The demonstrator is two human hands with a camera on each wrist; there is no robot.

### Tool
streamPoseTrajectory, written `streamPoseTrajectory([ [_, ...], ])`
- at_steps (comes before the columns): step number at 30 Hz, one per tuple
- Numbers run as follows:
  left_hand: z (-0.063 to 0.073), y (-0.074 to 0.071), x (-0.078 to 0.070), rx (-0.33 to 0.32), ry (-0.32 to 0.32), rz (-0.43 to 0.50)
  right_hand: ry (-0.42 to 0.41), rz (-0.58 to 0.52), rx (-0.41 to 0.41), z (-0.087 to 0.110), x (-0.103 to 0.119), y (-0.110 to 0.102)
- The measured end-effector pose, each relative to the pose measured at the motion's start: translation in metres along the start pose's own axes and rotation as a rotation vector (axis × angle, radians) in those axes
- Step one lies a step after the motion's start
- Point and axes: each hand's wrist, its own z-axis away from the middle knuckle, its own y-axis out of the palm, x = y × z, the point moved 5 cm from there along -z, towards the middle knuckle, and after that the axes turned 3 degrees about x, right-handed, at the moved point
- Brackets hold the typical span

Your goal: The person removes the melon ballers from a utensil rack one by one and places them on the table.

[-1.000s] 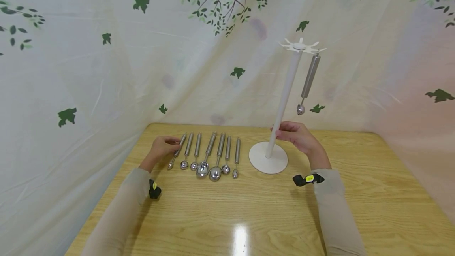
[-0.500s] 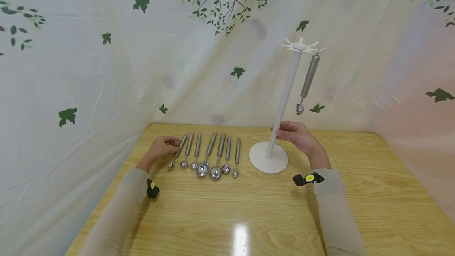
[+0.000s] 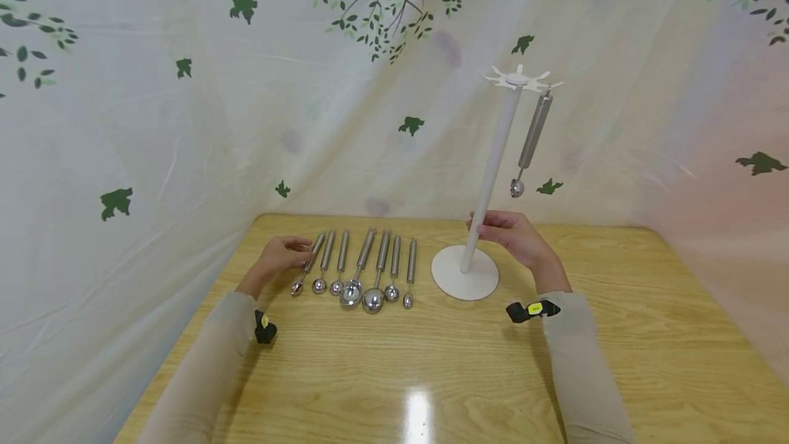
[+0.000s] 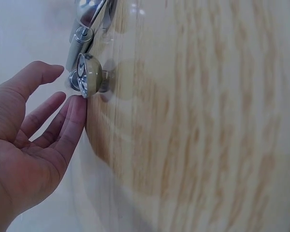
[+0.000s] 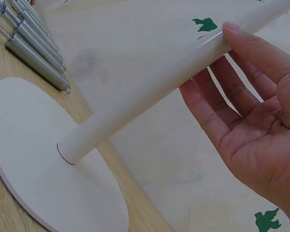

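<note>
My left hand [image 3: 280,257] is at the leftmost small melon baller [image 3: 308,259], thumb and fingertips on either side of its steel handle. In the left wrist view its round metal bowl [image 4: 89,75] points toward the camera and the handle is mostly hidden behind it. With thumb and fingers, my right hand [image 3: 518,238] grips the lower pole of a white utensil stand [image 3: 491,163]. From one hook of the stand's star-shaped top hangs another melon baller [image 3: 534,132], bowl down.
Several steel scoops of different sizes lie in a row between the left hand and the stand, including a large scoop [image 3: 373,300] and a slim one [image 3: 411,262]. The stand's round base [image 3: 450,286] rests on the wooden table [image 3: 345,375]. A patterned curtain [image 3: 345,156] hangs behind.
The leftmost melon baller has turned slightly under the left hand, its bowl now facing more upward. The hanging one sways slightly left. My right hand stays on the pole.
</note>
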Motion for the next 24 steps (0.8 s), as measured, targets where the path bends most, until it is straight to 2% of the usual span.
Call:
streamPoseTrajectory([
  [8, -0.001, -0.001, 0.001, 0.0, 0.013, 0.01, -0.094, -0.039, -0.027, 0.0, -0.002, 0.0],
  [17, 0.001, -0.003, 0.0, -0.005, 0.046, 0.075, -0.103, -0.029, -0.055, -0.001, -0.001, 0.0],
  [21, 0.002, -0.004, -0.006, -0.036, 0.079, 0.018, -0.106, -0.037, -0.069, -0.002, -0.002, 0.0],
  [24, 0.002, -0.003, -0.019, -0.069, 0.119, -0.035, -0.102, -0.041, -0.081, -0.002, -0.002, -0.001],
])
